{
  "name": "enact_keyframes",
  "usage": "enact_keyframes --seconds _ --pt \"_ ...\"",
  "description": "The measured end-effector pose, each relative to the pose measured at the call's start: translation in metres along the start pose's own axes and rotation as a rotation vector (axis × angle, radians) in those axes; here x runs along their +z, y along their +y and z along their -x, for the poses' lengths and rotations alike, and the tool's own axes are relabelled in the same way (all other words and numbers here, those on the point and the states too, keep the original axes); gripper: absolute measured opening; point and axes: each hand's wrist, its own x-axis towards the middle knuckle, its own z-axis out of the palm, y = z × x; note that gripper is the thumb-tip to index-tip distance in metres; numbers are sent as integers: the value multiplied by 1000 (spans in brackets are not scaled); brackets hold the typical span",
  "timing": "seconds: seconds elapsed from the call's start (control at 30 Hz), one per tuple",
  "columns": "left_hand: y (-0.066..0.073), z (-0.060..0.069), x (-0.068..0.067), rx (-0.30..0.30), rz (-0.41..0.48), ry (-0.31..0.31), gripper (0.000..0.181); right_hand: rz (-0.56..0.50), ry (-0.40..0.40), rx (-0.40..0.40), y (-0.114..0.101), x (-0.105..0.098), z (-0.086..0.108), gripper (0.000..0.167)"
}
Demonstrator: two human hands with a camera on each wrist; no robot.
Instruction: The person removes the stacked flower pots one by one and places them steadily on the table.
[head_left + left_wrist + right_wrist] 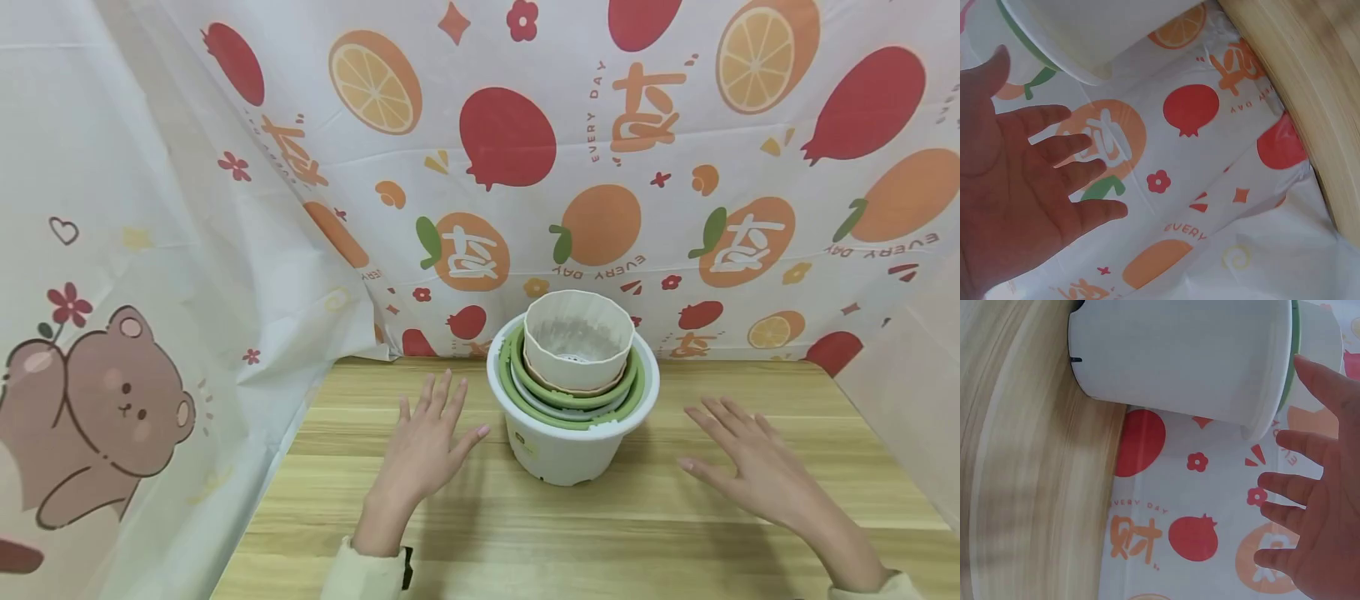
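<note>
A nested stack of plastic flower pots stands near the back of the table, in the middle of the head view. Outermost is a large white pot (pixel 562 454). Green pots (pixel 636 400) and paler ones sit inside it, and a cream pot (pixel 577 329) with a wavy rim is on top. My left hand (pixel 423 450) hovers left of the stack, fingers spread, touching nothing. On the other side my right hand (pixel 757 467) is held apart from the pots, its fingers straight too. Both wrist views show bare palms, with the white pot (pixel 1179 356) beside the right hand.
A wood-grain table (pixel 555 550) lies under the hands. Behind it hangs a white sheet (pixel 420 183) printed with fruit. To the left is another sheet with a bear print (pixel 127 400), and a pale panel (pixel 915 400) borders the right side.
</note>
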Motion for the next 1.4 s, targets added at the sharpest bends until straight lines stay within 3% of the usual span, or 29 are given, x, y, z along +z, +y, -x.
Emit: enact_keyframes --seconds 0.3,0.77,1.0,1.17,1.27,1.4 --pt "3 -8 1 -40 220 2 64 -22 0 15 -7 10 -3 62" --pt "4 -24 16 -189 720 7 46 -144 -10 -23 -12 34 -2 47" --pt "10 -34 28 -322 1099 1 39 -150 -31 -12 -13 35 -6 48" --pt "14 -38 31 -431 1314 6 36 -155 -31 -34 -13 32 -9 47" --pt "16 -41 32 -466 1387 10 36 -166 -24 -49 -12 29 -11 47" --pt "19 -44 31 -483 1418 11 35 -177 -25 -55 -11 23 -15 47"
